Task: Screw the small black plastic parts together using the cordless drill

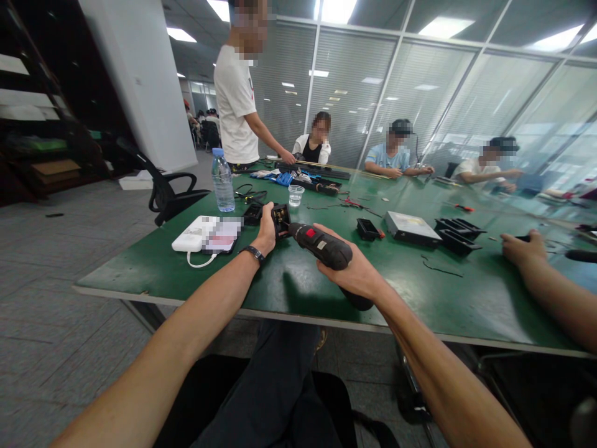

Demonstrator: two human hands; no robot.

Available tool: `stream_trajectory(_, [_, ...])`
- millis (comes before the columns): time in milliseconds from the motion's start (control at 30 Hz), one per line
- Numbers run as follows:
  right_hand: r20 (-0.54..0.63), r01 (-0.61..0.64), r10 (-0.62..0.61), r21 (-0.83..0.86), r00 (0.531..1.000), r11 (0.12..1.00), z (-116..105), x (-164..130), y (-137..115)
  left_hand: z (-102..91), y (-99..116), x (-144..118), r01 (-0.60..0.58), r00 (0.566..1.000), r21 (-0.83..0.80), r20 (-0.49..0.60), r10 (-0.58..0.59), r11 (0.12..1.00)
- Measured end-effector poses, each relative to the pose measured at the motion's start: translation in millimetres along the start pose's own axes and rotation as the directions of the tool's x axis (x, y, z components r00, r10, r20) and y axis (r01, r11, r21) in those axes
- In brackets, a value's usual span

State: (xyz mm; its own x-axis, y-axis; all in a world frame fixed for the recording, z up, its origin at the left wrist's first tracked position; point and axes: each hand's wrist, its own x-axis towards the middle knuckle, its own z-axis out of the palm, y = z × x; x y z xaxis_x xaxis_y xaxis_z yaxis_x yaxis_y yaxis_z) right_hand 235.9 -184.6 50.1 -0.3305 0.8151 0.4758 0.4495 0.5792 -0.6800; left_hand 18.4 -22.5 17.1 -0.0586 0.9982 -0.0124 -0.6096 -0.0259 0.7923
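Observation:
A black cordless drill point(324, 247) is gripped in my right hand point(357, 270), its nose pointing left. My left hand point(267, 231) is closed around a small black plastic housing point(281, 221) and tips its open side toward the drill. Inside the housing are some brassy parts, too small to name. The drill's tip reaches the housing's opening; whether it touches a screw I cannot tell. Just behind my left hand lies another black part point(252, 213) on the green table point(298, 292).
A water bottle point(222, 180), a plastic cup point(295, 196) and a white power bank point(194, 233) with a phone stand nearby. To the right are a black box point(368, 229), a silver metal box point(413, 228) and black trays point(459, 235). A co-worker's hand point(525, 249) rests at the right.

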Motion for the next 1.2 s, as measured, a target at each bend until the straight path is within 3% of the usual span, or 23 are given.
stream_trajectory(1200, [0.003, -0.007, 0.007, 0.004, 1.0, 1.0, -0.4, -0.1, -3.5, -2.4, -1.9, 2.9, -0.006, 1.0, -0.002, 0.012, 0.006, 1.0])
